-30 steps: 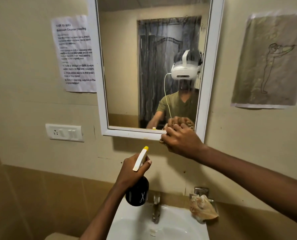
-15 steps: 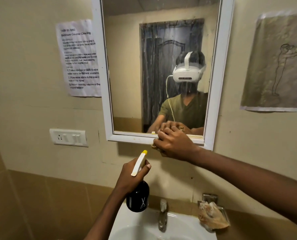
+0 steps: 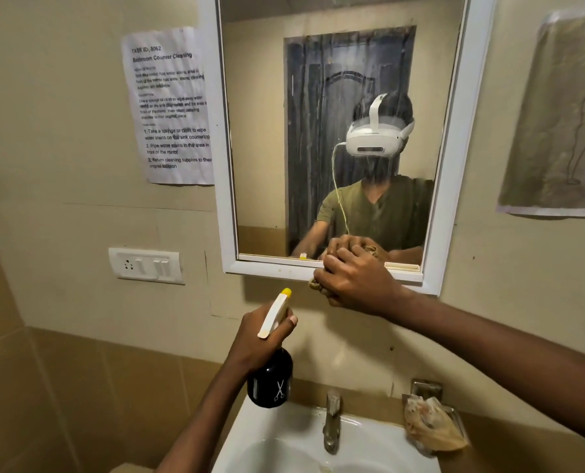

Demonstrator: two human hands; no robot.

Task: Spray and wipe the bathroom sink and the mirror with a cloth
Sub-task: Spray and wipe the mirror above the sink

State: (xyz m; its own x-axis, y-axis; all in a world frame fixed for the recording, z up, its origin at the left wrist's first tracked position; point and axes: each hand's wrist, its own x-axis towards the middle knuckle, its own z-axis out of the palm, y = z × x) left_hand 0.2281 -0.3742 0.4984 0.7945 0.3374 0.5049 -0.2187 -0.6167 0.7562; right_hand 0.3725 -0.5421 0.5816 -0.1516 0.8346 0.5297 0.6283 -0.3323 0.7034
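A white-framed mirror (image 3: 338,80) hangs on the wall, its glass streaked. My right hand (image 3: 355,281) presses a brown cloth (image 3: 315,284) against the lower edge of the frame; only a bit of cloth shows under the fingers. Below and to the left, my left hand (image 3: 257,339) grips a black spray bottle (image 3: 271,380) with a white trigger head and a yellow nozzle, held upright over the left part of the white sink (image 3: 284,442).
A metal tap (image 3: 332,421) rises at the back of the sink. At the right a wall soap dish (image 3: 431,428) holds a crumpled brownish wrapper. A switch plate (image 3: 146,265) and a printed sheet (image 3: 171,104) are left of the mirror, a drawing (image 3: 564,114) right.
My right hand with the cloth has slid leftwards along the mirror's bottom edge. The view has tilted down and left a little. The bottle stays in my left hand.
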